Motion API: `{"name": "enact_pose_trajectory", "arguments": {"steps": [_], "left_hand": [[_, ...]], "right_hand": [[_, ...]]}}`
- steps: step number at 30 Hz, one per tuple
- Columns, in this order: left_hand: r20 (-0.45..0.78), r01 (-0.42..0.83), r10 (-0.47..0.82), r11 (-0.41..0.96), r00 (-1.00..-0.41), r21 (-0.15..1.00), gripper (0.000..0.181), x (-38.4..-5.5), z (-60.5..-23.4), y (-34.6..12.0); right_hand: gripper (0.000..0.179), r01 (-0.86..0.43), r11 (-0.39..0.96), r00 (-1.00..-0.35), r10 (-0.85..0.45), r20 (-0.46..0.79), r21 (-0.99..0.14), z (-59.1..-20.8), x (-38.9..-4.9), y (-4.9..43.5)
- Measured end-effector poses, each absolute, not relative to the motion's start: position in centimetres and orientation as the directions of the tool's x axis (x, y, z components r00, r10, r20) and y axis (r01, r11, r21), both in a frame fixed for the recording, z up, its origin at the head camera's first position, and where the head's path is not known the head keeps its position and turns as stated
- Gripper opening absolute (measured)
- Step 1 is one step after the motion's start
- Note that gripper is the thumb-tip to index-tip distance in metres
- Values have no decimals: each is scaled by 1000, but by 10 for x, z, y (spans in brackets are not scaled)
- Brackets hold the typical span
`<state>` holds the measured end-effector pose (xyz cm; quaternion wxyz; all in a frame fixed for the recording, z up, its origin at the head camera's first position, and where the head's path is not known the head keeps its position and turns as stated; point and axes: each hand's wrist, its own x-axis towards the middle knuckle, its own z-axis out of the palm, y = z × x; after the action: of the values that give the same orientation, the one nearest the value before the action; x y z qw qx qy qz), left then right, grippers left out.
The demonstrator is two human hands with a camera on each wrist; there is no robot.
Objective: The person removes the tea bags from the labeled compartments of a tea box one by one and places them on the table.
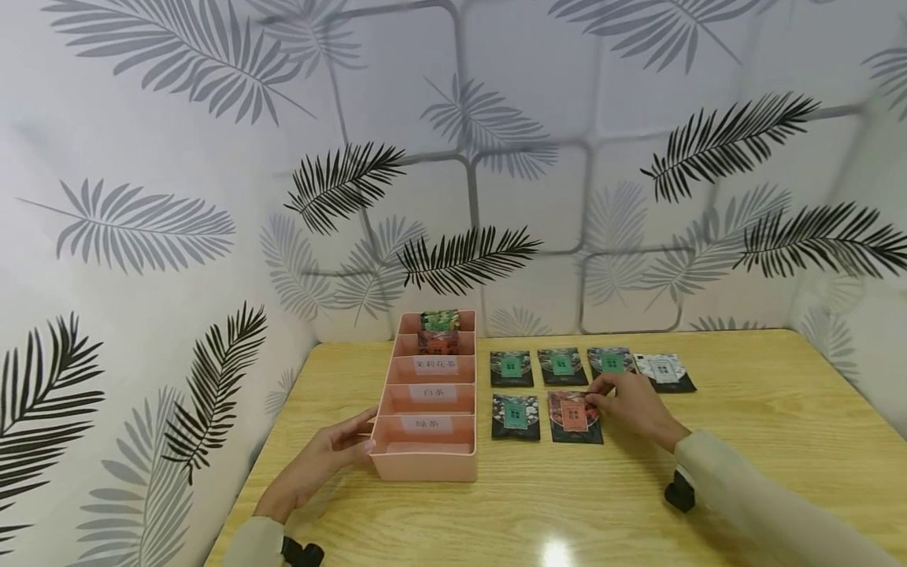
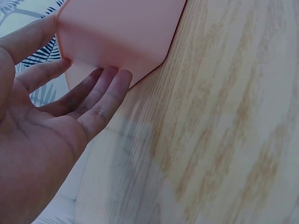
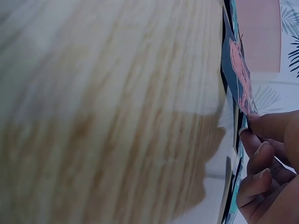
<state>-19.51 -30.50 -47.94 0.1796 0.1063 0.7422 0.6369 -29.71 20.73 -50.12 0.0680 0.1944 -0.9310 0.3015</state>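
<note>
My left hand [image 1: 322, 465] rests relaxed fingertips against the left side of a pink compartment box [image 1: 425, 466]; the left wrist view shows the fingertips [image 2: 122, 77] touching its outer wall. Dividers in the box carry white labels, and its two rear compartments hold a green packet [image 1: 441, 320] and a dark red packet [image 1: 438, 343]. Between thumb and fingertips my right hand [image 1: 634, 405] pinches the right edge of a tea packet with a red label [image 1: 575, 413]. In the right wrist view, this red-labelled packet [image 3: 239, 74] is tilted, its pinched edge up.
Beside it lies a green-labelled packet [image 1: 516, 417]. Behind, in a row, are more green-labelled packets [image 1: 512, 368], [image 1: 561, 366], [image 1: 611, 360] and a white-topped packet [image 1: 666, 372]. The wooden table [image 1: 510, 504] meets a leaf-patterned wall [image 1: 524, 197] at the back and left.
</note>
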Motion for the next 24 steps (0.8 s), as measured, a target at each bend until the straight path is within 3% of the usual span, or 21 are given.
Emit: {"name": "enact_pose_trajectory", "arguments": {"steps": [24], "left_hand": [[-126, -63, 378, 175, -917, 983, 59, -195, -479, -305]], "right_hand": [[10, -352, 746, -936, -269, 228, -565, -493, -307, 207]]}}
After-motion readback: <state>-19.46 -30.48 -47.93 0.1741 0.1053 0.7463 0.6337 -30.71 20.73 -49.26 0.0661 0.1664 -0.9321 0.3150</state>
